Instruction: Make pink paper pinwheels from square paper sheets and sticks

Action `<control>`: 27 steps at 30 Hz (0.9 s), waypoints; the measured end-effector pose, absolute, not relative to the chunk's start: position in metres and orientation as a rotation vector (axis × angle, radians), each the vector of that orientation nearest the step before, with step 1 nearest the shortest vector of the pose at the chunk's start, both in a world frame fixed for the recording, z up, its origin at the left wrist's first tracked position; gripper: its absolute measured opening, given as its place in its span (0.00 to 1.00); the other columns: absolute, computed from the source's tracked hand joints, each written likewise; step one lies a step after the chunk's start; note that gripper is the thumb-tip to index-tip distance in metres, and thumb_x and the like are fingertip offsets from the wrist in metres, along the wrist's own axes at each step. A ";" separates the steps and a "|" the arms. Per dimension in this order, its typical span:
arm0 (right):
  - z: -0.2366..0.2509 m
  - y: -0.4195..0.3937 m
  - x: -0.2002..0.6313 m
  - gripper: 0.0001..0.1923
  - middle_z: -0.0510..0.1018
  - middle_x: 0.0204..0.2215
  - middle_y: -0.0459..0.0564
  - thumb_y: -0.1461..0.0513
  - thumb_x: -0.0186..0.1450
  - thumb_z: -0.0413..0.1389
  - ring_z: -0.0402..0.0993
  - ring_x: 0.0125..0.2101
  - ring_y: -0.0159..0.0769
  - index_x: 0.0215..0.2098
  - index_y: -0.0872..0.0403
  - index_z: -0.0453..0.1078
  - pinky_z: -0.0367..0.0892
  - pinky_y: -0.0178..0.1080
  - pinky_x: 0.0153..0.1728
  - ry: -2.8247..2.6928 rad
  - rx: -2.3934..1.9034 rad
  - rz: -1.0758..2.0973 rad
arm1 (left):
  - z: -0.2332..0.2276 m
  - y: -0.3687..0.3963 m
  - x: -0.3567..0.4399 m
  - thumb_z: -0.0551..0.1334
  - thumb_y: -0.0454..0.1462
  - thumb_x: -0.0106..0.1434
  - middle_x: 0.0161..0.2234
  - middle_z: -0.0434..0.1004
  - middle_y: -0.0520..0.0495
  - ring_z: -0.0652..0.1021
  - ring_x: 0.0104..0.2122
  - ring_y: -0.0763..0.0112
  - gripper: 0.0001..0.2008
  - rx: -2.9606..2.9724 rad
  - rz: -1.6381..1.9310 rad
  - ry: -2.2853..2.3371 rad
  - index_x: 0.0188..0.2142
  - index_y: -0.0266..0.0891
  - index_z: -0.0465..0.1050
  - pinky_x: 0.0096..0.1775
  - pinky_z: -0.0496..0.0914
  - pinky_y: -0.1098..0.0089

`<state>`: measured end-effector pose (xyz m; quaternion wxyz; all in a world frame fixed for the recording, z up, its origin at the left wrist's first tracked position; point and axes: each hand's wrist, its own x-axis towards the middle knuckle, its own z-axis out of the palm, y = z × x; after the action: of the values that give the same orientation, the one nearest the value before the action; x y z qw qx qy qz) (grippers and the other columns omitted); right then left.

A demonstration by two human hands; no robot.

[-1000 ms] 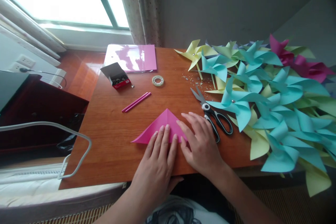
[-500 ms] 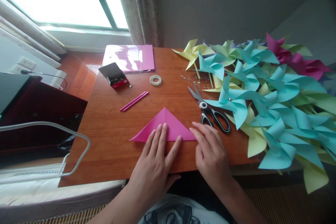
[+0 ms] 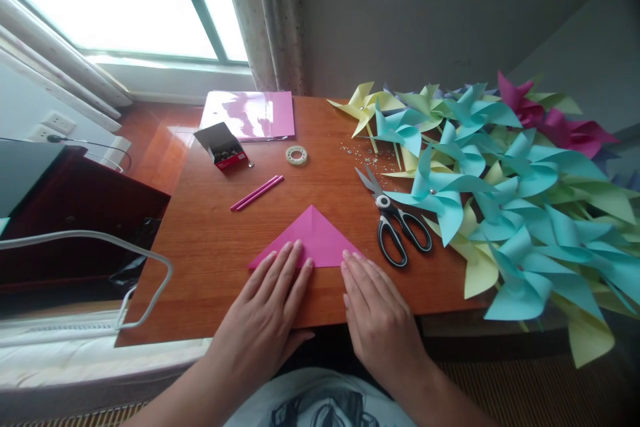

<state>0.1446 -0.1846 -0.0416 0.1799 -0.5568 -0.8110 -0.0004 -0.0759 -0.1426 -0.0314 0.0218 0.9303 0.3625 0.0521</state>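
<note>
A pink paper folded into a triangle (image 3: 314, 239) lies flat on the wooden table (image 3: 210, 247), its long fold toward me. My left hand (image 3: 267, 310) rests flat with fingers spread, fingertips on the triangle's lower left edge. My right hand (image 3: 377, 317) lies flat beside it, fingertips touching the triangle's lower right corner. Neither hand holds anything.
Black-handled scissors (image 3: 393, 220) lie just right of the paper. A large heap of blue, yellow and pink paper pinwheels (image 3: 500, 180) fills the right side. Farther back lie two pink sticks (image 3: 257, 193), a tape roll (image 3: 297, 155), an open pin box (image 3: 223, 145) and pink sheets (image 3: 250, 113).
My right hand slid off the triangle's right half to its lower right corner. My left hand shifted down and left along the bottom edge. The paper stays put.
</note>
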 end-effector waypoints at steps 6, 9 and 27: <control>-0.039 -0.183 0.144 0.26 0.73 0.61 0.60 0.72 0.66 0.50 0.68 0.61 0.50 0.62 0.66 0.67 0.70 0.51 0.59 -2.270 -1.571 0.013 | -0.027 -0.152 -0.122 0.48 0.53 0.71 0.70 0.53 0.26 0.56 0.69 0.43 0.40 2.844 0.221 1.365 0.72 0.26 0.45 0.67 0.49 0.47; -0.038 -0.182 0.142 0.26 0.74 0.60 0.61 0.72 0.65 0.50 0.69 0.60 0.51 0.62 0.67 0.67 0.70 0.52 0.59 -2.262 -1.560 0.003 | -0.028 -0.157 -0.135 0.48 0.50 0.72 0.70 0.50 0.22 0.55 0.69 0.39 0.39 2.933 0.191 1.361 0.72 0.22 0.42 0.66 0.49 0.46; -0.026 -0.134 0.142 0.22 0.76 0.56 0.60 0.66 0.68 0.55 0.68 0.58 0.53 0.60 0.60 0.65 0.65 0.55 0.59 -2.038 -1.668 0.259 | -0.030 -0.181 -0.091 0.60 0.59 0.62 0.69 0.55 0.24 0.59 0.67 0.36 0.48 2.910 0.235 1.371 0.69 0.26 0.54 0.66 0.50 0.48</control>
<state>0.1421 -0.1339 -0.0258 0.2449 -0.6112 -0.7466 0.0951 -0.0913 -0.1810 -0.0299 -0.0420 0.9014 0.4248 0.0729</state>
